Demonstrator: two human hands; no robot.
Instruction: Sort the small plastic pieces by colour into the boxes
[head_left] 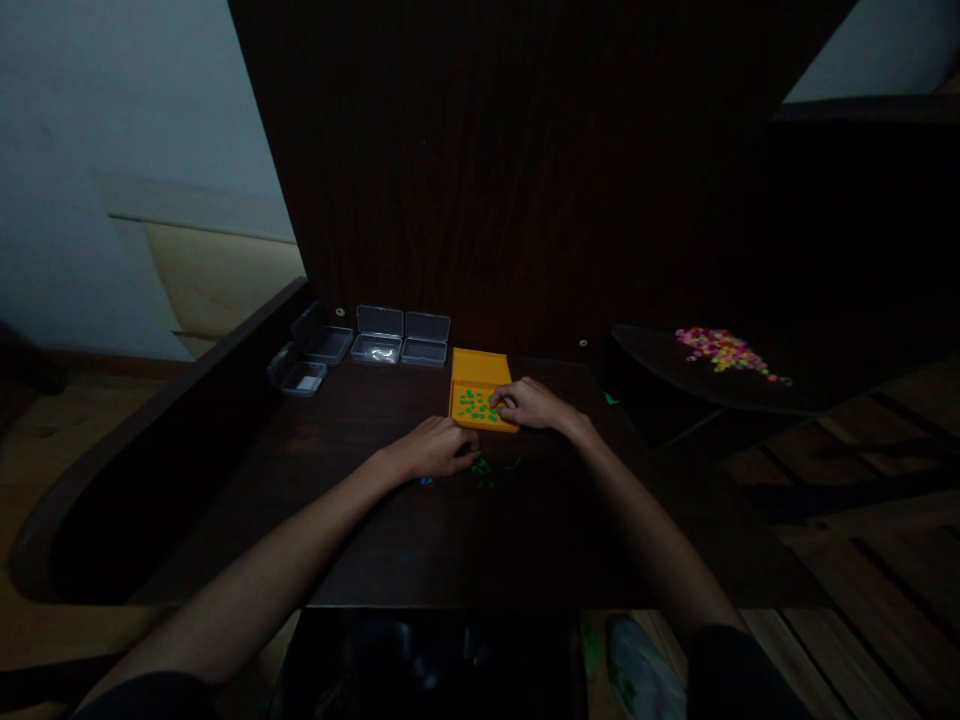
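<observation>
On the dark worktop [420, 550]: one shallow yellow box [491, 426], lid [480, 366] open, small green pieces [471, 403] inside. Right hand [531, 402] over its right side, left hand [441, 447] by its near-left corner; both curled, pinch unclear.

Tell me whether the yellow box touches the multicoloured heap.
Apart. The head view shows the yellow box left of the multicoloured heap, with dark tabletop between them.

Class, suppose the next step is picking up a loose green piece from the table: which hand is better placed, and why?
Probably the left hand: its fingers are right beside the loose green pieces in front of the yellow box. The right hand is at the box's right side, farther from them.
</observation>
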